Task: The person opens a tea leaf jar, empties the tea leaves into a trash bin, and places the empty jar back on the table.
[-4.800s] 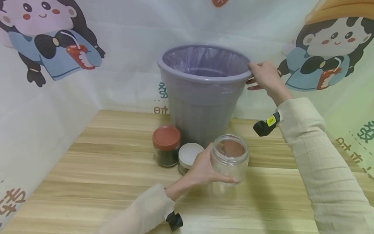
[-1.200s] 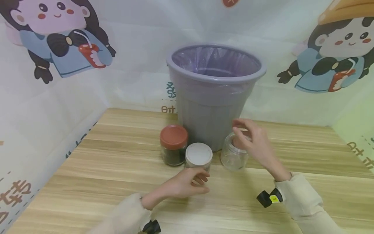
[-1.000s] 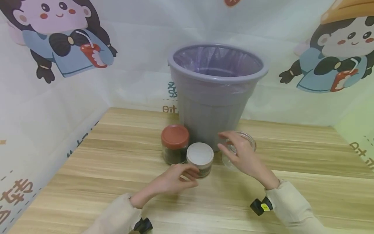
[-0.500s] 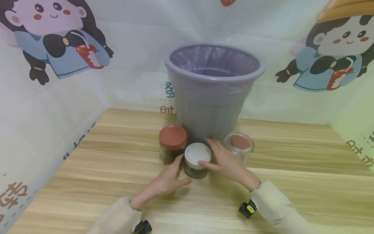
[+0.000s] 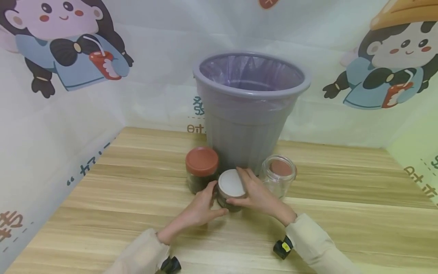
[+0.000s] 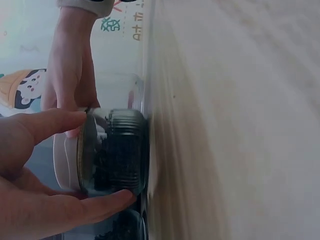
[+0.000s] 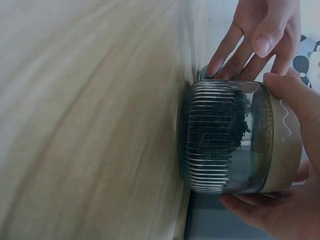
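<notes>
A small glass jar with a white lid (image 5: 232,183) stands upright on the wooden table, and dark contents show through its ribbed glass (image 7: 212,140). From the right, my right hand (image 5: 261,198) grips it at the lid, thumb in front and fingers behind. My left hand (image 5: 200,209) is at the jar's left side, its fingers extended along the glass (image 6: 117,155). The left thumb stands apart from the jar in the right wrist view. Just left is a jar with a red lid (image 5: 202,161) and dark contents. Right of my right hand stands a lidless clear jar (image 5: 278,184).
Behind the jars rises a tall grey-purple bin (image 5: 244,129) with a purple bag lining it. A reddish-brown disc (image 5: 281,167) shows through the clear jar's mouth. Printed cloth (image 5: 157,76) hangs around the wooden table (image 5: 137,179).
My right hand has left the bin's rim and come down to the white-lidded jar. My left hand let go of the clear jar, now standing beside the bin, and moved to the white-lidded jar.
</notes>
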`<state>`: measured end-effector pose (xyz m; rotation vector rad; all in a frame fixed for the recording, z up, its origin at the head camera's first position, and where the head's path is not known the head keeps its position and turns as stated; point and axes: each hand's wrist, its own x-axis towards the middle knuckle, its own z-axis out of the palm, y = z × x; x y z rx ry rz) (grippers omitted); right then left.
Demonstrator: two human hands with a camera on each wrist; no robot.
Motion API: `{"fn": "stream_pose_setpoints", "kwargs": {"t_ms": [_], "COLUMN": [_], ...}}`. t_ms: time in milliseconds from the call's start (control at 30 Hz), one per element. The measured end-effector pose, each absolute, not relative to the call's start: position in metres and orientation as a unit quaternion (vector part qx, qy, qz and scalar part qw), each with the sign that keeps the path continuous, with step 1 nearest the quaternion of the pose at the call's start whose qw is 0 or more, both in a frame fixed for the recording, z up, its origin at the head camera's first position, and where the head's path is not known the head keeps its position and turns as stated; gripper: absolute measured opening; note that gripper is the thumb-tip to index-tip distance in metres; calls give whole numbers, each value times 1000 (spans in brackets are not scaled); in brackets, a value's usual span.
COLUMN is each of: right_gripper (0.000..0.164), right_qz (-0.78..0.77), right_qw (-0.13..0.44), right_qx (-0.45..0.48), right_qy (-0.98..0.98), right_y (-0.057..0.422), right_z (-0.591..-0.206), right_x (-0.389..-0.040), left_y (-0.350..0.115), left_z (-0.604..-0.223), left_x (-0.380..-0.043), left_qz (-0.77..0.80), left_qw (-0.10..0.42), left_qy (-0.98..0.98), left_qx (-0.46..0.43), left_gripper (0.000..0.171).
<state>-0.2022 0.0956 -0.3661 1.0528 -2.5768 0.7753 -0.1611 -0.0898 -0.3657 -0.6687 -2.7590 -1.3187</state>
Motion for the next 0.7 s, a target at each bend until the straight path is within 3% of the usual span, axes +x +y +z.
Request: {"fn": "stream_pose_setpoints", "kwargs": {"t_ms": [333, 700], "right_gripper": [86, 88], "right_qz": [277, 309], "right_qw": [103, 42], "right_qx": [338, 354], "right_qy": [-893, -882], "right_y": [103, 110], "right_z": [-366, -363], "right_x": [-192, -184], "left_y": [-90, -84], "left_z": [-364, -368], "left_x": [-174, -186], "left_qz": [-409, -416], "left_qw": [-39, -93], "left_qy": [-884, -867], "left_qx": [-223, -258], "left_gripper": [73, 89]}}
